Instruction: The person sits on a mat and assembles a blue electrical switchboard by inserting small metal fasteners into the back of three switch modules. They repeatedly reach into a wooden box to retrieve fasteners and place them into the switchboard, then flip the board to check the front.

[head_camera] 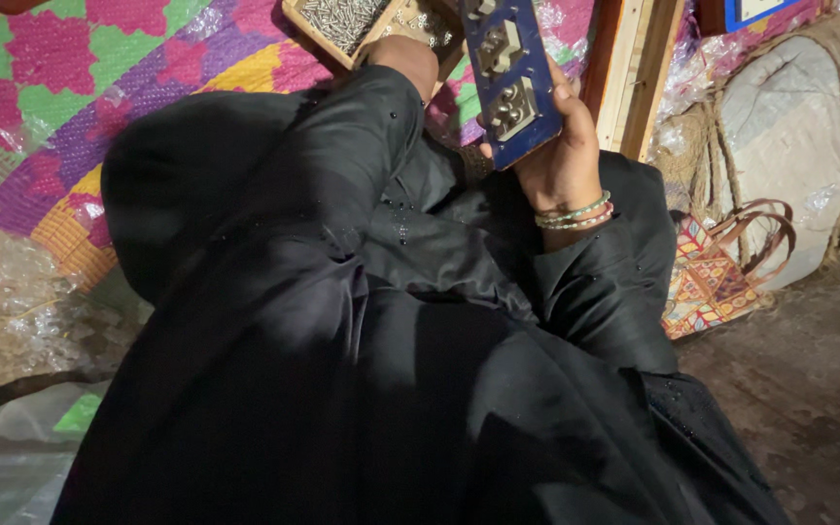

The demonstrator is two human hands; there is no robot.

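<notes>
Head camera: a person in black sleeves sits over a patterned mat point(99, 87), the right hand point(561, 156) at upper centre of the frame closed around the lower end of a blue board point(509, 73) fitted with metal parts. The left hand point(402, 53), just left of the board, reaches to a wooden tray of screws point(337, 19) at the top edge; its fingers are hidden, so its grip cannot be told. A woven bag point(712, 272) lies at right.

Left hand point(402, 56) mostly behind sleeve
</notes>
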